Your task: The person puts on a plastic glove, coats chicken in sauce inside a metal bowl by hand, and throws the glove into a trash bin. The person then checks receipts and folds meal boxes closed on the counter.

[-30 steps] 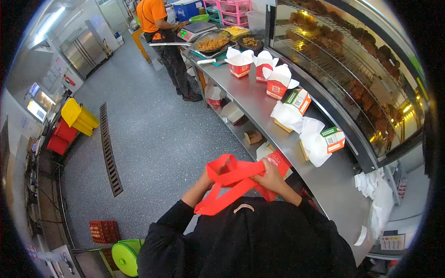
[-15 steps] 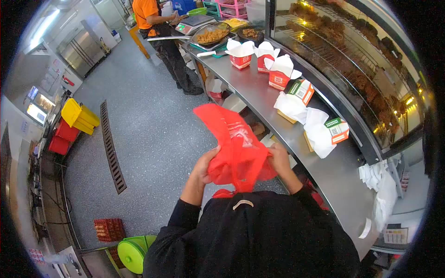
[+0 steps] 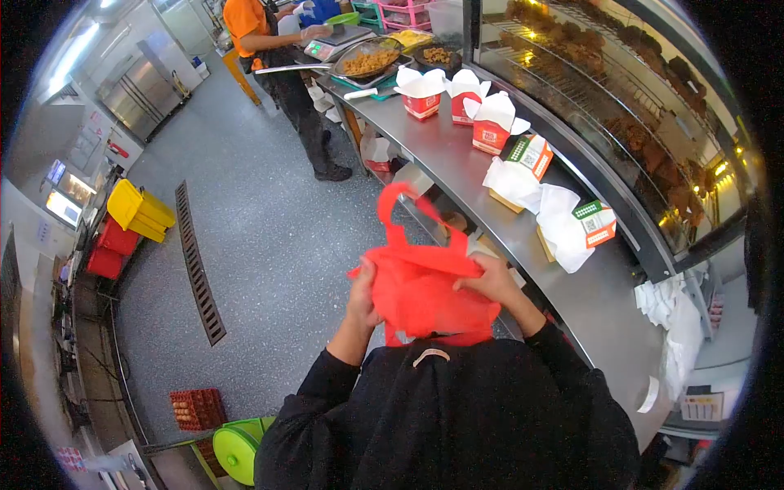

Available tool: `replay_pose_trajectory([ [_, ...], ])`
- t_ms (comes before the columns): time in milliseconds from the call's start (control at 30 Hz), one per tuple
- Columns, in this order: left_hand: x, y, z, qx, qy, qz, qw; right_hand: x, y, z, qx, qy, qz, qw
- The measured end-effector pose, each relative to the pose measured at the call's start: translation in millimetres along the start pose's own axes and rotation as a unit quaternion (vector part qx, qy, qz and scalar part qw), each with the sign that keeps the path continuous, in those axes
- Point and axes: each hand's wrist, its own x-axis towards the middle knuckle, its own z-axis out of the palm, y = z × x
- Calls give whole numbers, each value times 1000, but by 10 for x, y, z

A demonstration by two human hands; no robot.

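In front of my chest I hold a red fabric carry bag, with one looped handle standing up at its far side. My left hand grips the bag's left edge, and my right hand is closed on its right edge. The bag's mouth looks spread toward me, though its inside is blurred. To the right on the steel counter, red-and-white takeaway boxes stand with their flaps up. Nearer to me, white paper bundles lie beside printed boxes.
A co-worker in an orange shirt stands at the counter's far end, by a scale and a strainer of fried food. A glass display case borders the counter. Yellow bins and a green lidded bin stand left.
The bag has been turned and lowered, so its handle now stands up and its printed face no longer shows. Both hands stay on it. The co-worker's hand has moved toward the scale.
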Motion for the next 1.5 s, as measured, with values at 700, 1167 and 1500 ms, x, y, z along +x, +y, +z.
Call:
replay_pose_trajectory([
  [700, 466, 279, -1826, 197, -14, 81, 977, -486, -672, -410, 792, 33, -46, 608],
  [1167, 651, -299, 444, 764, -65, 166, 620, -1015, -492, -887, -94, 316, 79, 941],
  [1500, 1034, -1295, 1035, 780, -175, 266, 539, -1924, -360, -1481, -146, 460, 175, 858],
])
